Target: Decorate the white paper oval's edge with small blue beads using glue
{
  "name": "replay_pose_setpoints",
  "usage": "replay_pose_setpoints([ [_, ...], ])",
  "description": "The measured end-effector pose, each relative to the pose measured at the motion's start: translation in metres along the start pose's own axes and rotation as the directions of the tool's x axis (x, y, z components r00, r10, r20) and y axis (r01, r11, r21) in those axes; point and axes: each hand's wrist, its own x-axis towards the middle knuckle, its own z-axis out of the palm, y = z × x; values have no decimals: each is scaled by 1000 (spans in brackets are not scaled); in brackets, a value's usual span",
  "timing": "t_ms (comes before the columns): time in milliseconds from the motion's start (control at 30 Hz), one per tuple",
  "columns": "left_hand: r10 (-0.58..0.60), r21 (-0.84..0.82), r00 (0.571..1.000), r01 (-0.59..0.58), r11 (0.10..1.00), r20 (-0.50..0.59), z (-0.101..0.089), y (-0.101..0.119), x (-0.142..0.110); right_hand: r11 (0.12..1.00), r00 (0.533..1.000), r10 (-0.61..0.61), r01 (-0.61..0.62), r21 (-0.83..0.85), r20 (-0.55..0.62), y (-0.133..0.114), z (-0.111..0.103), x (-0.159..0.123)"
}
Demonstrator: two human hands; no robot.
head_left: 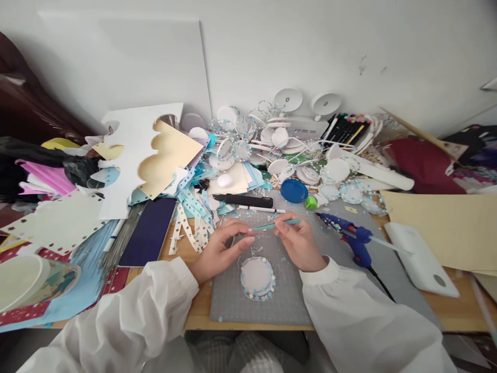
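Observation:
My right hand (298, 242) is closed around slim teal tweezers (267, 226), pinching them between thumb and fingers. Their tip points left, close to the fingertips of my left hand (224, 247). That hand has its thumb apart from its curved fingers, and I make out nothing between them. Below both hands, a round white disc (257, 275) edged with small blue and white pieces lies flat on the grey cutting mat (229, 305). Some tiny pale bits sit on the mat just above the disc.
A blue glue gun (355, 238) with its cord lies right of my right hand. Beyond my hands are a black cutter (248, 200), a blue lid (294, 190) and a heap of decorated white discs (279, 137). A dark blue notebook (148, 231) lies left.

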Motion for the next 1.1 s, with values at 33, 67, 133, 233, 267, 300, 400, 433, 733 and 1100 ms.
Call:
replay_pose_setpoints([
  [33,-1,-5,1000,1,1000,10,0,0,0,1000,1000,-5,5,-5,-2,1,0,0],
  [67,-4,-9,1000,4,1000,20,-1,1,1,1000,1000,-9,9,-5,-4,3,-1,1],
  [133,-5,-14,1000,5,1000,21,-4,3,2,1000,1000,-19,19,11,-21,5,-5,3],
  [233,13,-14,1000,-13,1000,-25,-8,5,3,997,997,-39,43,64,-69,5,-13,8],
  [267,24,-18,999,-25,1000,-49,-10,5,4,995,995,-43,51,83,-85,4,-15,10],
  [300,33,-22,997,-35,999,-75,-11,5,4,993,994,-45,55,102,-100,3,-17,11],
  [400,24,-20,985,-27,999,-168,-13,4,6,987,991,-33,52,151,-127,0,-21,14],
  [433,10,-16,979,-14,1000,-201,-14,4,6,985,991,-26,47,165,-130,-1,-22,15],
  [733,91,201,962,-39,979,-256,-13,-4,6,973,993,-19,46,228,-118,-6,-23,11],
  [1100,108,307,943,-7,952,-314,-10,-4,3,987,995,-32,47,156,-98,-3,-23,6],
])
